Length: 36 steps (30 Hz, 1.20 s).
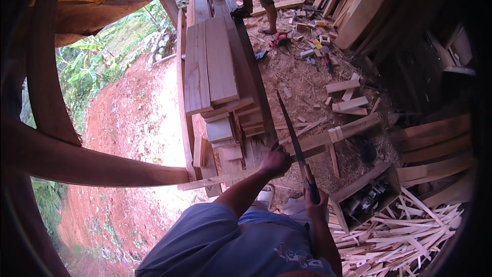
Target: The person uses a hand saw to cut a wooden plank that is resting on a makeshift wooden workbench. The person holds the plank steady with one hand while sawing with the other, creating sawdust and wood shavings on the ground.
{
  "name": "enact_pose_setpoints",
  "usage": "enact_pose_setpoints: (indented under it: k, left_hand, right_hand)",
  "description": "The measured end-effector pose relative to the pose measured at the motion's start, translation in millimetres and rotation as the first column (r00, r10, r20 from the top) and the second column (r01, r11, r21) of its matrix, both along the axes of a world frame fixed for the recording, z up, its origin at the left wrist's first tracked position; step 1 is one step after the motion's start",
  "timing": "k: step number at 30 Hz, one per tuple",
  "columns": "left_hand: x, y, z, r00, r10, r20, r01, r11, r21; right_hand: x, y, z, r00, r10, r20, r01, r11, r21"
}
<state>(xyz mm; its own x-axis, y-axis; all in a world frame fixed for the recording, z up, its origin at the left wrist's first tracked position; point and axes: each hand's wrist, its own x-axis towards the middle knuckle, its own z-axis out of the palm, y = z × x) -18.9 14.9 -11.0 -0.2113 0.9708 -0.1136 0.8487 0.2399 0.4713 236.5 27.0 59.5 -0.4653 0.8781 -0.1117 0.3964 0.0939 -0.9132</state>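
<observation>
Key relation: handsaw [296, 146] crosses over the cross timber [316, 142] at a steep angle. Saw's long axis points away from the body, tip leaning left, beyond the timber; handle is on its near side. Timber's long axis runs left to right, right end farther off. Can't tell if teeth touch wood or hang above it.

Right hand [314, 198] is on the near side of the timber, fingers closed round the saw's dark handle. Left hand [275, 161] is nearer the timber, at its top, just left of the blade; fingers curled, but can't tell if they wrap the wood or only press.

Materials: timber pale, squared, rough-looking, with a lighter wood block [335, 134] on it toward the right end. Blade dark, long, narrow, tapering to a point. Beyond the timber, to its left: plank stack [222, 61], flat straight-edged boards, brownish-pink grain, shorter pieces stepped below. Beyond the timber, ground littered with curly shavings and blocky offcuts, plus a red power tool [279, 39] near a co-worker's leg [270, 18]. Near side of timber, right: open wooden box [335, 209] holding dark metal machinery, beside a tangle of thin splintery strips [405, 231].
</observation>
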Motion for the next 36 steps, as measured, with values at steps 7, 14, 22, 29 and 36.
enact_pose_setpoints:
  k: [7,14,22,29,36]
  left_hand:
    - [0,5,18,0.998,-0.038,-0.047,0.034,0.996,-0.084]
    - [2,2,0,0.999,-0.023,-0.026,0.024,1.000,0.020]
    - [-1,3,-2,0.998,-0.065,0.016,0.065,0.998,0.010]
    - [1,3,3,0.999,-0.033,-0.019,0.035,0.997,0.070]
    - [-1,2,-3,0.998,-0.057,0.000,0.057,0.995,0.082]
  right_hand:
    - [107,-45,-24,0.975,0.090,0.202,-0.099,0.994,0.036]
    - [137,-82,50,0.948,0.088,0.304,-0.085,0.996,-0.023]
    - [171,-98,114,0.975,0.089,0.203,-0.058,0.986,-0.157]
    - [161,-79,127,0.954,0.151,0.260,-0.114,0.982,-0.153]
    - [146,-58,130,0.951,0.173,0.254,-0.136,0.978,-0.158]
